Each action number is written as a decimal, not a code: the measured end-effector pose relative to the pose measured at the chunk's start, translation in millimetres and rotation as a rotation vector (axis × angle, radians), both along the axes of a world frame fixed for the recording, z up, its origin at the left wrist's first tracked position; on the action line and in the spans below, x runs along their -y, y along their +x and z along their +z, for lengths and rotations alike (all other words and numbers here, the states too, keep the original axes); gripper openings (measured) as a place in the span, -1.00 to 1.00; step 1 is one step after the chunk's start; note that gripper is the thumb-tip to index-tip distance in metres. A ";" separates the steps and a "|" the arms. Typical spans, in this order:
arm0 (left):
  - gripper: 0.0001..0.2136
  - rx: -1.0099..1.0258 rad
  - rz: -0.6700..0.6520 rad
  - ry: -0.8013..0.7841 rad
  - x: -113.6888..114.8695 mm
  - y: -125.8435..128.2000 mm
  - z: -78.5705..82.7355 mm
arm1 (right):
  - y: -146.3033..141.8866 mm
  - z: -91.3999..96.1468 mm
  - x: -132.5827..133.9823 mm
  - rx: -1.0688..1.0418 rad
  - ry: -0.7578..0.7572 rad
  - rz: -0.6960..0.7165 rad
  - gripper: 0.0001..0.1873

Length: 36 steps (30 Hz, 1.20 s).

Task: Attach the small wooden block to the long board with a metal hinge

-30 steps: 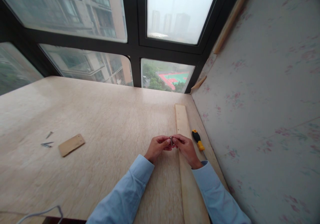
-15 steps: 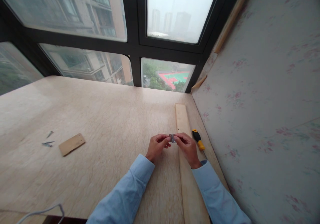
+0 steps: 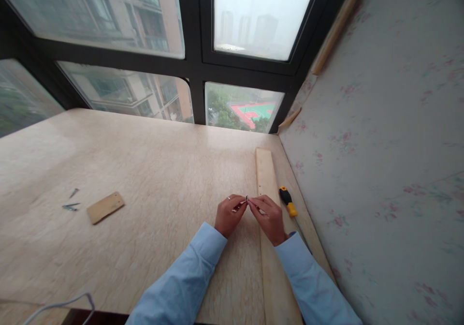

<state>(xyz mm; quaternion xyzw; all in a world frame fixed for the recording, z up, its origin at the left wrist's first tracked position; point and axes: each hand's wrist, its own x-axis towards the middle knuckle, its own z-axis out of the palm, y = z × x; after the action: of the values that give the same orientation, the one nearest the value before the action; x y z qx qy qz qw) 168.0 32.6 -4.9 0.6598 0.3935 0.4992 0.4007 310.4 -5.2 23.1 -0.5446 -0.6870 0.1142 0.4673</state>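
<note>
A small metal hinge is pinched between the fingertips of both hands, folded so that it shows as a narrow loop. My left hand grips it from the left, and my right hand from the right; the fingers cover most of it. Under my right hand and forearm lies a long wooden board with a small dark hole. A yellow-and-black screwdriver rests between that board and the wall, its shaft pointing towards me.
At the left lie a small wooden plate with holes and several screws. A white cable crosses the near left edge of the stone-patterned sill. Papered wall bounds the right, dark-framed windows the back.
The hinge was spread flat between my fingers and now is folded, its leaves closer together. My hands have turned slightly and drawn nearer each other.
</note>
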 end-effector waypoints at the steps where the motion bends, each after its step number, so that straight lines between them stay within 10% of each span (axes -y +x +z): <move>1: -0.86 0.006 0.003 0.012 0.7 0.0 0.3 | -0.1 0.1 0.3 0.007 -0.005 -0.001 -0.77; 8: -0.76 0.158 -0.069 -0.143 3.6 2.7 7.4 | 1.9 5.0 -0.5 -0.125 -0.009 -0.032 -0.82; 17: -0.60 0.399 -0.262 -0.587 -4.0 1.6 12.4 | 14.9 10.8 -9.0 -0.495 -0.456 0.082 -0.67; 25: -0.63 0.426 -0.196 -0.681 -5.5 2.7 10.1 | 55.4 -9.5 -16.3 0.048 -0.195 -0.209 -0.48; 36: -0.64 0.422 -0.165 -0.696 -6.9 2.1 10.1 | 45.0 -45.2 -5.7 0.496 -0.289 -0.235 -0.32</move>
<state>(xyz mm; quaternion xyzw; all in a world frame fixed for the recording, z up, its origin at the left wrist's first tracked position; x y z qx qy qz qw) 170.0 39.5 5.2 0.3975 0.3939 0.4271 0.7102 355.4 0.5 -22.2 -0.6922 -0.6892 0.0194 0.2131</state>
